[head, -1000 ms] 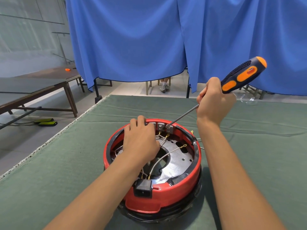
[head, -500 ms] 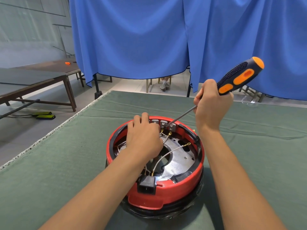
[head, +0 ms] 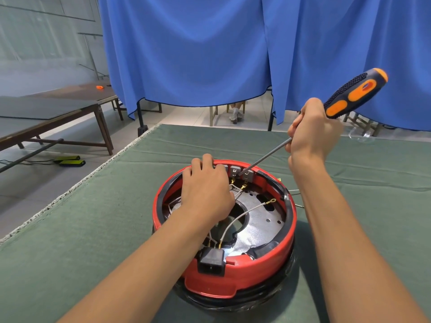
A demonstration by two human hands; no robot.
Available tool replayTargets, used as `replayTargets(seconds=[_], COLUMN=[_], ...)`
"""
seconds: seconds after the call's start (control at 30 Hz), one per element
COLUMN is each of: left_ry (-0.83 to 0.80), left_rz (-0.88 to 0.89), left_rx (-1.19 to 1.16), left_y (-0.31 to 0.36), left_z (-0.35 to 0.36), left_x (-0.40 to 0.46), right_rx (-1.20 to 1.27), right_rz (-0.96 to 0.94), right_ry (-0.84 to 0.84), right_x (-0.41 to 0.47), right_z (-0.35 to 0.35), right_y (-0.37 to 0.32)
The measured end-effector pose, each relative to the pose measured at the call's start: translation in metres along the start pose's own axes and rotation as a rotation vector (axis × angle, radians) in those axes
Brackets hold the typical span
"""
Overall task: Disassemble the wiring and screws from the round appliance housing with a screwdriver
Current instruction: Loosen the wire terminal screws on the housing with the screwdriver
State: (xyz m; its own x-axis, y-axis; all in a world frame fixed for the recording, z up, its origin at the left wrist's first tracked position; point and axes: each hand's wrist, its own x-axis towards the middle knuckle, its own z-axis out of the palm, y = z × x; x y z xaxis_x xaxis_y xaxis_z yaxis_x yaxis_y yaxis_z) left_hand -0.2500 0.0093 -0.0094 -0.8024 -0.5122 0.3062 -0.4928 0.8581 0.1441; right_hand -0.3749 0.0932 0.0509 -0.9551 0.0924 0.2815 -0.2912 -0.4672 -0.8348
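The head view is looking down at a round red housing (head: 263, 264) that is sitting open side up on a green cloth-covered surface (head: 70, 229). Inside the housing a silver metal plate (head: 261, 220) is showing, with grey wires (head: 242, 215) looping across it toward a black plug socket (head: 211, 263) at the housing's near rim.

The left hand (head: 206, 191) is lying palm down over the far left part of the housing, its fingers (head: 207, 159) held close together and curling over the far rim; they are resting there rather than pinching anything that can be seen.

The right hand (head: 311, 134) is hovering above and to the right of the housing, its fingers wrapping tightly around the lower end of the black and orange handle of a screwdriver (head: 354, 93). The screwdriver is slanting down to the left, and its thin metal shaft is reaching the row of grey terminal blocks (head: 241, 171) at the housing's far rim, the tip sitting between two of them. Whether the tip is seated in a screw cannot be told.

Behind the housing a blue curtain (head: 198, 54) is hanging, and a clear plastic piece (head: 361, 136) is lying on the surface beyond the right hand. Far to the left of the housing a low wooden bench (head: 58, 113) is standing on the floor.
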Motion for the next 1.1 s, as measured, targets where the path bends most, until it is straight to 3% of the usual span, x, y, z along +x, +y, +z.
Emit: replayTargets(seconds=[0.37, 0.7, 1.1], left_ry=[0.004, 0.005, -0.007], left_rz=[0.0, -0.008, 0.012], left_rx=[0.008, -0.022, -0.025], left_y=[-0.001, -0.001, -0.002], left_z=[-0.001, -0.001, 0.0], left_x=[-0.001, -0.001, -0.001], right_rx=[0.011, 0.042, 0.063], right_rz=[0.024, -0.172, -0.22], right_ry=[0.024, -0.063, -0.139], right_x=[0.0, -0.017, -0.03], right_z=[0.001, 0.003, 0.003], right_y=[-0.001, -0.015, -0.006])
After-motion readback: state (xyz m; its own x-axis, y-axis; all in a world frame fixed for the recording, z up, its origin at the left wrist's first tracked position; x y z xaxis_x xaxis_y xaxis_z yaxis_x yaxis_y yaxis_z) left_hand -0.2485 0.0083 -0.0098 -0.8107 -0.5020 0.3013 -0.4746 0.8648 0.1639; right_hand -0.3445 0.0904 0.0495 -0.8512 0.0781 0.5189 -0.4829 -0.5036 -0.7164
